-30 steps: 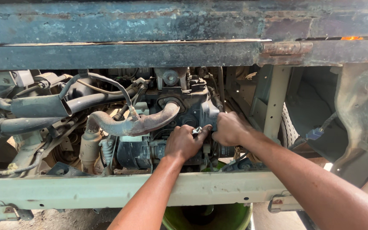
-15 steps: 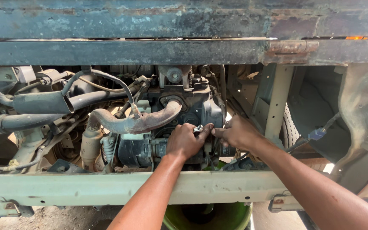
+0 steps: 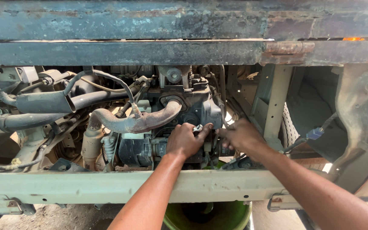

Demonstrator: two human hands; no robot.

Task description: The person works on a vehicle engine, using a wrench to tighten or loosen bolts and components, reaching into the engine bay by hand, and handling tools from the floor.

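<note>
Underside of a vehicle: rusted steel beam [image 3: 150,51] across the top, pale green crossmember [image 3: 86,185] near the viewer, green drain bucket [image 3: 231,215] below. Left hand [image 3: 186,140] closed, thumb and fingers pinching a small metal fitting [image 3: 197,127] against the dark engine block [image 3: 179,106]. Right hand [image 3: 239,134], a second ago clenched higher on the block, now lower, fingers curled and pointing left toward the fitting. Curved rusty hose [image 3: 137,121] just left.

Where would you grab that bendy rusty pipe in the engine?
Probably on the straight middle stretch of the rusty curved pipe, coming from the front, over the pale frame rail. That part faces outward and looks bare; its ends vanish behind other engine parts, near the left hand.
</note>
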